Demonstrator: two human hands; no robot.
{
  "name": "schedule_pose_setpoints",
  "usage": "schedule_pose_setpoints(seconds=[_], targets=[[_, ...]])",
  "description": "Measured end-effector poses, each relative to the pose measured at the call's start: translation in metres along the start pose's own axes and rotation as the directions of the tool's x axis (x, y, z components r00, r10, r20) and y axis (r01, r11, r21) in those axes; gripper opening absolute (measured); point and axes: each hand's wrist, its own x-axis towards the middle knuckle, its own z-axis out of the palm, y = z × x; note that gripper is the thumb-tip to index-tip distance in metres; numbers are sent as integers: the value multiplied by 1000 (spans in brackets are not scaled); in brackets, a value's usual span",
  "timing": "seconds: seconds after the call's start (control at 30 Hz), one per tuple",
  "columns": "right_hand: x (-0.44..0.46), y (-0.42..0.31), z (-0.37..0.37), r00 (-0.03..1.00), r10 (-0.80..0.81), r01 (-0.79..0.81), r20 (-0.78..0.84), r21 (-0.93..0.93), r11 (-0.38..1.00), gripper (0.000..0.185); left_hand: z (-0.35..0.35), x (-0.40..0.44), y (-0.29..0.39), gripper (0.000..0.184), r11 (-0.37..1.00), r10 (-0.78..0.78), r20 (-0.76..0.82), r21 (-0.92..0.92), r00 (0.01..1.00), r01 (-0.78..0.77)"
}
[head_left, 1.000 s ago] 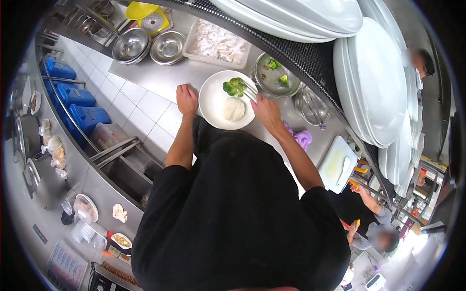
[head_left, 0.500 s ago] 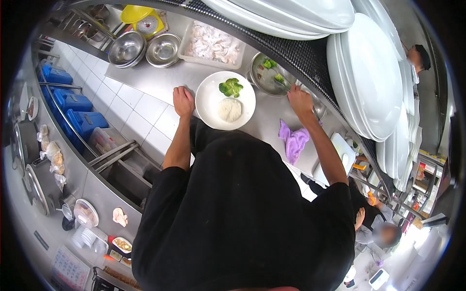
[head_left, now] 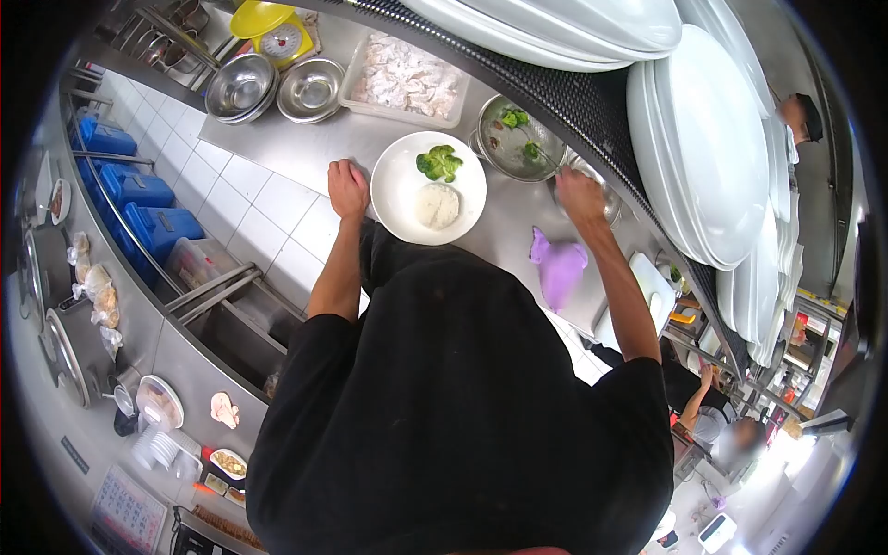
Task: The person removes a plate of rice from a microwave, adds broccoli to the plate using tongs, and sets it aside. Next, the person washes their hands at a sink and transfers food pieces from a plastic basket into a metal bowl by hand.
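Plate (head_left: 391, 196) at worktop (head_left: 509, 208) near edge: plain white. Broccoli (head_left: 439, 163) green, round mound (head_left: 437, 206) off-white. Worktop silver-grey. Cloth (head_left: 560, 268) by near edge: plain purple. Scale (head_left: 254, 18): yellow, white dial (head_left: 280, 42). Bins (head_left: 162, 227) blue. Floor tiles (head_left: 264, 199) white, grey grid lines. Shirt (head_left: 462, 398) plain black. Shelf (head_left: 606, 104) black, mesh pattern; stacked dishes (head_left: 712, 148) white.

No text, brand or number could be read with certainty. The sheet (head_left: 118, 511) at the lower left carried rows of bluish and reddish marks, too small and blurred to make out. The round dial (head_left: 280, 43) on the yellow scale (head_left: 298, 57) bore markings too fine to read, and the small dark plate (head_left: 75, 456) near the sheet showed no legible lettering.
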Motion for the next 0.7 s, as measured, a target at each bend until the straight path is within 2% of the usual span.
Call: schedule_pose_setpoints(seconds=[0.1,0.27,0.37,0.57,0.7], targets=[[7,-8,-7,998,36,-29,-44,147,989,26,1,0,0,11,1000,-5,-12,-10,1000,5],[-1,-25,-61,991,69,-14,-114,425,905,26,-1,1,1,11,1000,-11,-4,-25,1000,11],[-9,-49,-91,998,61,-41,-15,595,803,28,-2,0,-1,11,1000,-14,0,-28,1000,14],[2,-95,-64,979,-197,141,49,532,835,22,0,1,-2,11,1000,8,-7,-6,1000,-8],[16,-107,-34,949,-308,244,69,460,854,22,-2,1,0,11,1000,0,-5,-21,1000,-1]])
